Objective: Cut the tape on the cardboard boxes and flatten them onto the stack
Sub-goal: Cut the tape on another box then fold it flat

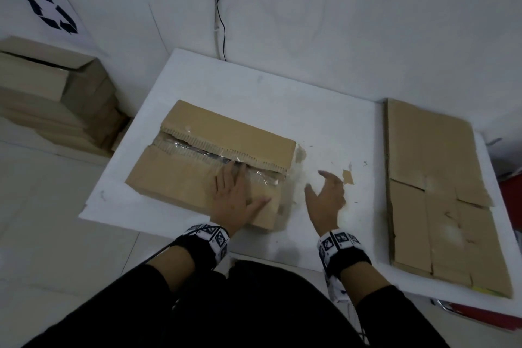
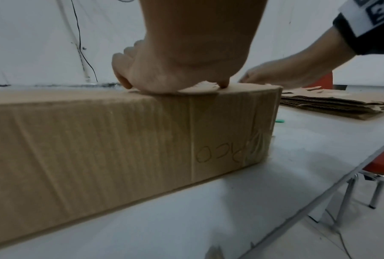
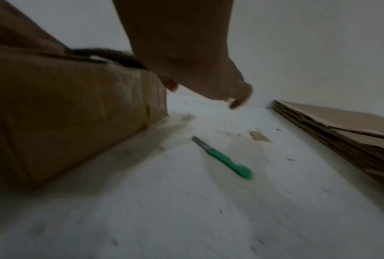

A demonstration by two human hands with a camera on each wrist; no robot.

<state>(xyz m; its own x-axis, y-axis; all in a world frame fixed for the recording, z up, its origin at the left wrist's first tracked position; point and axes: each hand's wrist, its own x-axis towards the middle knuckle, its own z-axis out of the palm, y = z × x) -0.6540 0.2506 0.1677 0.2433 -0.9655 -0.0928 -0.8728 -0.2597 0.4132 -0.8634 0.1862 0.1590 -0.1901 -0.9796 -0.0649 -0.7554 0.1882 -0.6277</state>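
Fingers of the left hand are laid flat on the cardboard box beside its taped seam, so its grip is open. The right hand is held above the white tabletop, loosely curled and empty, over a green knife. Flattened boxes are stacked at the right edge.

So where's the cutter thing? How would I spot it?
Start at the white table. Look at the bare strip between the box and the flat cardboard stack, below the empty right hand. The knife lies flat there, touching neither: it is the only green thing among brown cardboard, slim, with a grey blade end.
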